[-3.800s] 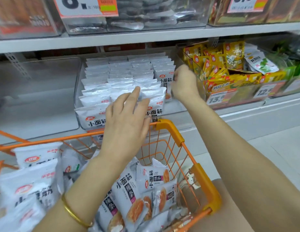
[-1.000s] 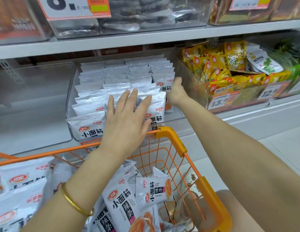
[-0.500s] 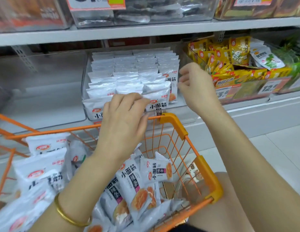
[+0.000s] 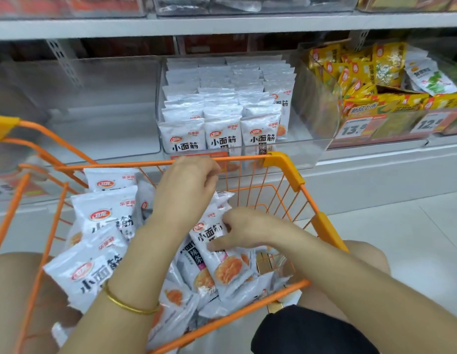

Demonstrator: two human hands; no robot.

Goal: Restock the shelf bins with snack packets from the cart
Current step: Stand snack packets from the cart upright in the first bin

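White snack packets (image 4: 104,218), marked with a red logo and black lettering, are seen heaped loosely in the orange wire cart (image 4: 286,164), most of them face up and tilted. One packet (image 4: 223,264) near the cart's middle is pinched by the right hand (image 4: 250,232), thumb laid across its face. Just beyond the cart's far rim, the clear shelf bin (image 4: 309,154) is packed with upright packets (image 4: 222,108) in neat rows.

Left grip (image 4: 186,192) curled, right grip (image 4: 247,232) pinching, forearms close together

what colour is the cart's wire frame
Orange throughout, wire bars and corner pieces alike. The head view, the only one, shows the cart plainly.
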